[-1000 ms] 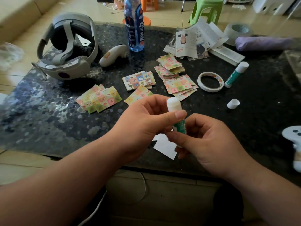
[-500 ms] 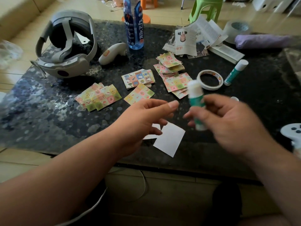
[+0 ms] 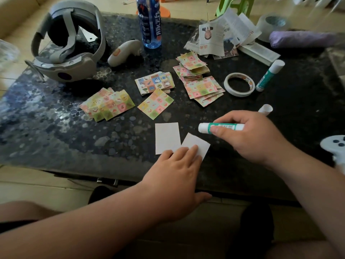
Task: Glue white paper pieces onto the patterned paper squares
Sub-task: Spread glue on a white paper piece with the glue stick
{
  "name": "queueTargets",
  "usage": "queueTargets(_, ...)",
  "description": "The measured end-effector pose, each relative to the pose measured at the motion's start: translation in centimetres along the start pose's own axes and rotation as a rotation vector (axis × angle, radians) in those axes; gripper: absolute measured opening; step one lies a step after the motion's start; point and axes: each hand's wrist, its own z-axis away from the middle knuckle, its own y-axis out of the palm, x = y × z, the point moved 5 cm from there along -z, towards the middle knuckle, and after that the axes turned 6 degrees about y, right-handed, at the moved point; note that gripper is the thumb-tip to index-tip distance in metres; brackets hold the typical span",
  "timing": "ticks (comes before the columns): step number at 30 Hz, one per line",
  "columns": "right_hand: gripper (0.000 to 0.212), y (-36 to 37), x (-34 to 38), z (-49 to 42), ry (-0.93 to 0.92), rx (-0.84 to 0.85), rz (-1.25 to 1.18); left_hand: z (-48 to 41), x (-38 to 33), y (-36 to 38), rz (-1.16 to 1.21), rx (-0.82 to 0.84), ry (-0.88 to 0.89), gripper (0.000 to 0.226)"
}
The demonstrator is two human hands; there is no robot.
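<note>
Two white paper pieces lie near the table's front edge: one upright rectangle (image 3: 167, 137) and a tilted one (image 3: 197, 144) overlapping its right corner. My left hand (image 3: 177, 171) presses flat on the tilted piece with straight fingers. My right hand (image 3: 248, 135) grips an uncapped green-and-white glue stick (image 3: 220, 127), held sideways with its white tip pointing left above the papers. Its cap (image 3: 266, 109) lies behind my right hand. Patterned paper squares sit in stacks further back: left stack (image 3: 108, 104), single square (image 3: 155, 103), cartoon stack (image 3: 155, 82), right stacks (image 3: 201, 86).
On the dark stone table (image 3: 56, 128) are a VR headset (image 3: 69, 45), a controller (image 3: 124, 52), a blue bottle (image 3: 151, 23), a tape ring (image 3: 239, 84), a second capped glue stick (image 3: 268, 75), cut newspaper (image 3: 224, 34) and a purple umbrella (image 3: 302, 39). Another controller (image 3: 334, 146) is at the right edge.
My hands separated. The left hand dropped from the glue stick onto the tilted white paper. The right hand carried the glue stick rightward and turned it sideways, lower over the table.
</note>
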Motion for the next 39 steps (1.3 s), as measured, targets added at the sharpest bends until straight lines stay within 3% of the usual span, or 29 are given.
queueTargets(9,0.011,2.8,-0.7,-0.5,0.008,0.069,0.133,-0.6,0.3,0.1,-0.052,0.019,0.028,0.089)
queueTargets(32,0.013,3.3,0.4,-1.9,-0.007,0.023,0.178,-0.5,0.3,0.3,0.01,0.031,0.048,0.087)
queueTargets(39,0.011,2.0,0.8,-2.0,0.019,-0.03,0.058,-0.5,0.5,0.1,0.016,-0.032,0.039,0.08)
